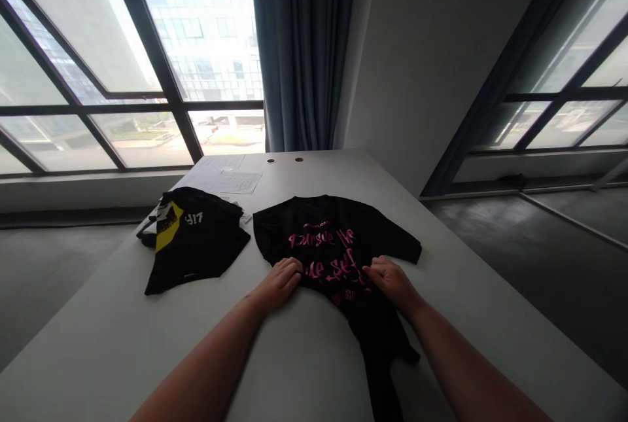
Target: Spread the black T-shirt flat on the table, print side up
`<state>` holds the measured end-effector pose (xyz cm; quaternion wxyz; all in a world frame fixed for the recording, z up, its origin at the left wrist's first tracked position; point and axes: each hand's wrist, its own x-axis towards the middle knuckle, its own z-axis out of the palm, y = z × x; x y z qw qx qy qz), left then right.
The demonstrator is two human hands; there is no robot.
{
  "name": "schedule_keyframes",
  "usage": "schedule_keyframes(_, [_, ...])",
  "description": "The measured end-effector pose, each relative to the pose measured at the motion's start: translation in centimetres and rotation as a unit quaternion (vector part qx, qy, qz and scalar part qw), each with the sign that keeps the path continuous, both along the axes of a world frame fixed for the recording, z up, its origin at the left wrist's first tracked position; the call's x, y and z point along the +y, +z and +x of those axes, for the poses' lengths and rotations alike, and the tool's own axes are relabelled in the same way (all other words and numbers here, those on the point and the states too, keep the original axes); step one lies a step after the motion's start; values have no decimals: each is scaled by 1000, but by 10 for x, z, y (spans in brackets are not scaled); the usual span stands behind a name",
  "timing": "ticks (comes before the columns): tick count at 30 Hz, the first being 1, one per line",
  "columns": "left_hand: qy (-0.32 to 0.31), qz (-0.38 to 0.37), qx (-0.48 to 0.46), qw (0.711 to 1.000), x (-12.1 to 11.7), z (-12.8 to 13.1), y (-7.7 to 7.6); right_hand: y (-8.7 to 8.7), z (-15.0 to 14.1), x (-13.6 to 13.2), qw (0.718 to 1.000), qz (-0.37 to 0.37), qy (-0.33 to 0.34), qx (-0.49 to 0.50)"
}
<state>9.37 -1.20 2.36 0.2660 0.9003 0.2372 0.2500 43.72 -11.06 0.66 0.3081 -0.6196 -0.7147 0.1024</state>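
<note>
A black T-shirt (324,239) with pink lettering lies on the white table (304,369), its upper part spread flat. The lower part is bunched and twisted, and a strip of it trails toward the table's near side. My left hand (282,281) is closed on the shirt's left edge, beside the lettering. On the right edge, my right hand (392,281) pinches the cloth between thumb and fingers. To the left lies a loosely heaped pile of dark clothes (210,245), the top one black with a yellow patch and white letters.
Printed paper sheets (238,182) lie at the table's far left, behind the dark clothes. Two round holes (271,161) pierce the far end of the tabletop. Beyond it hangs a blue curtain (304,49) between a window (196,29) and a wall.
</note>
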Motion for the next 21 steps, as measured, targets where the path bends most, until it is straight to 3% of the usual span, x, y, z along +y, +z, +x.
schedule_keyframes(4, [3, -1, -11, 1000, 4, -2, -1, -3, 4, 4, 1000, 1, -9, -3])
schedule_keyframes(12, [4, 90, 80, 993, 7, -2, -13, -7, -2, 6, 999, -29, 12, -14])
schedule_keyframes(17, [63, 96, 83, 990, 9, 0, -14, -1, -5, 6, 999, -22, -26, -6])
schedule_keyframes(21, [122, 71, 4, 990, 12, -5, -11, 4, -7, 3, 996, -30, -80, -4])
